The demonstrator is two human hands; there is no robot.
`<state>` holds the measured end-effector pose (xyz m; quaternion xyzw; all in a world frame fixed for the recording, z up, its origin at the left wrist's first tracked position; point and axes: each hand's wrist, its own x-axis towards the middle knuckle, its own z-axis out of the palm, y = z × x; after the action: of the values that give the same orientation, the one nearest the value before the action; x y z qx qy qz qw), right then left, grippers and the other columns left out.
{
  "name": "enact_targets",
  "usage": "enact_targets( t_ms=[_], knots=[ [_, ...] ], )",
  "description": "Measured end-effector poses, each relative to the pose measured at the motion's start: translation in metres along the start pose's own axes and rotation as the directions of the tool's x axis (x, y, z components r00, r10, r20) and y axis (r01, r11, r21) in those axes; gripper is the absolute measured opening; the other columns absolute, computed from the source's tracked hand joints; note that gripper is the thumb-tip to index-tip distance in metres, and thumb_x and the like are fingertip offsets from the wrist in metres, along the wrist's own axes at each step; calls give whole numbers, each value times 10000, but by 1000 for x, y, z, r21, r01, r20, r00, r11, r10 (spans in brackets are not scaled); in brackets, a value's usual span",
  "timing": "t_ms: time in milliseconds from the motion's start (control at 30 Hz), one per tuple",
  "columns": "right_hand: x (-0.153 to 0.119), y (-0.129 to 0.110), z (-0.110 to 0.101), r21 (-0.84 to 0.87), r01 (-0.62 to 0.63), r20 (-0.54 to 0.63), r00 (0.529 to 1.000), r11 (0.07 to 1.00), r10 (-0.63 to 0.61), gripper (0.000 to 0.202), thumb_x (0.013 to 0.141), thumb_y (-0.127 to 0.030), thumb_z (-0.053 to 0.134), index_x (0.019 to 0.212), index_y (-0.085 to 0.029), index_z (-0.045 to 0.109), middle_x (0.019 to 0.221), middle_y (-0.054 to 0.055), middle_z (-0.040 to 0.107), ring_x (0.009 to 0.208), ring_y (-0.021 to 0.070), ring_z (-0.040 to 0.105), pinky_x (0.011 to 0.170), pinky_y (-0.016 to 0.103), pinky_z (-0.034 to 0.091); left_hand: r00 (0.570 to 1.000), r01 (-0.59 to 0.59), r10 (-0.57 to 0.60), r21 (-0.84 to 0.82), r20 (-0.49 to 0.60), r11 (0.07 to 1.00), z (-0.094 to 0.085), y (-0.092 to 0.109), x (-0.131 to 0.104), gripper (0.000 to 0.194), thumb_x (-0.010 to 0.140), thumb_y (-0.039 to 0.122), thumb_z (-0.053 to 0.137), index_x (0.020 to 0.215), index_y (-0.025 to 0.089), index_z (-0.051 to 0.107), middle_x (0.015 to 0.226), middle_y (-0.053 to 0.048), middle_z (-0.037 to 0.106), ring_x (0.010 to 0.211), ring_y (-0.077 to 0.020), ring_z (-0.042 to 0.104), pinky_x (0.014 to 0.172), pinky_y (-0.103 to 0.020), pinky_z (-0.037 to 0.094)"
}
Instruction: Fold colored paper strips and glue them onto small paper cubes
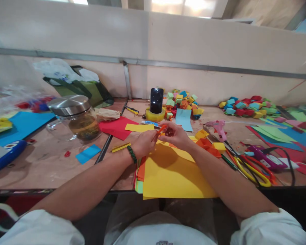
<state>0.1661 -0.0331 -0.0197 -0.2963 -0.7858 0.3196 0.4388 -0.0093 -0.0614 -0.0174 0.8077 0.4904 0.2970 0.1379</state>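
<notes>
My left hand (144, 143) and my right hand (175, 135) meet above a stack of coloured paper, with a yellow sheet (178, 173) on top. Between them is a small folded orange paper strip (162, 129), pinched by the fingers of both. A green bead bracelet (132, 154) circles my left wrist. Just beyond my left hand lies a yellow paper strip (139, 127), and a folded yellow strip (120, 147) rests left of the wrist. Orange folded paper boxes (208, 146) and a yellow paper cube (219, 147) sit beside my right forearm.
A phone (156, 100) stands in a yellow holder (155, 115) before piled paper cubes (182, 102). At left are a glass jar (79, 119) and red paper (118, 126). Rightward lie a pink glue gun (218, 129), a purple glue gun (266, 158) and yellow-handled scissors (252, 173).
</notes>
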Motion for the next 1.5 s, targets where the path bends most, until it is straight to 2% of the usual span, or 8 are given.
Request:
enact_targets(
  t_ms=[167, 533, 733, 900, 1033, 1133, 1300, 1500],
  knots=[
    [-2, -5, -9, -302, 311, -22, 943, 901, -333, 48, 815, -242, 670, 814, -209, 706, 802, 48, 662, 785, 161, 609, 690, 283, 504, 996, -94, 92, 140, 21, 986, -3, 6, -4, 228, 885, 119, 418, 917, 181, 635, 887, -54, 698, 839, -181, 635, 770, -287, 468],
    [-3, -14, -7, -457, 438, 5, 871, 774, -490, 132, 825, -120, 580, 828, -198, 687, 731, 22, 650, 646, 117, 601, 593, 215, 490, 983, -139, 153, 132, -106, 982, -8, 11, -10, 249, 864, 154, 438, 647, 188, 556, 627, -9, 613, 602, -135, 550, 605, -246, 387],
    [-11, -24, 4, -731, 501, 139, 774, 463, -618, 167, 878, -118, 534, 812, -160, 681, 678, 42, 632, 643, 139, 577, 594, 238, 461, 992, -23, -12, -264, -129, 964, 4, 5, -6, 267, 852, 216, 406, 607, 191, 508, 561, 19, 540, 542, -116, 504, 560, -231, 389],
    [-13, -26, 12, -839, 468, 231, 769, 279, -596, 197, 917, -131, 491, 869, -147, 682, 702, 55, 633, 687, 163, 570, 629, 268, 462, 982, 137, -190, -728, 10, 672, 11, 6, 0, 223, 816, 322, 490, 653, 174, 529, 601, 17, 554, 578, -113, 536, 601, -233, 472],
    [-11, -20, 12, -836, 442, 254, 836, 325, -486, 240, 922, -141, 448, 989, -161, 678, 775, 81, 641, 757, 191, 584, 671, 303, 486, 966, 223, -222, -854, 130, 470, 6, 8, 0, 113, 754, 260, 528, 711, 161, 562, 664, -3, 602, 665, -122, 586, 732, -271, 512],
    [-12, -20, 12, -779, 447, 249, 864, 440, -437, 289, 895, -183, 467, 1119, -134, 643, 867, 123, 649, 832, 233, 588, 727, 360, 511, 966, 219, -226, -869, 128, 444, 2, 7, -1, 125, 753, 234, 481, 757, 159, 581, 759, -30, 637, 742, -138, 609, 774, -292, 519],
    [-14, -25, 9, -684, 434, 198, 884, 587, -422, 366, 865, -411, 565, 1122, -165, 651, 935, 123, 665, 881, 252, 612, 775, 383, 512, 990, 85, -138, -717, -15, 692, 0, 3, -2, 182, 803, 231, 417, 763, 168, 582, 817, -38, 635, 810, -155, 599, 787, -293, 515],
    [-10, -16, 6, -527, 220, -71, 951, 821, -300, 160, 935, -319, 521, 940, -221, 648, 877, 47, 658, 606, 111, 587, 615, 247, 476, 999, -5, -8, -384, -32, 923, -1, 6, -1, 179, 832, 170, 369, 754, 184, 530, 688, -4, 579, 669, -142, 556, 679, -275, 479]
  ],
)
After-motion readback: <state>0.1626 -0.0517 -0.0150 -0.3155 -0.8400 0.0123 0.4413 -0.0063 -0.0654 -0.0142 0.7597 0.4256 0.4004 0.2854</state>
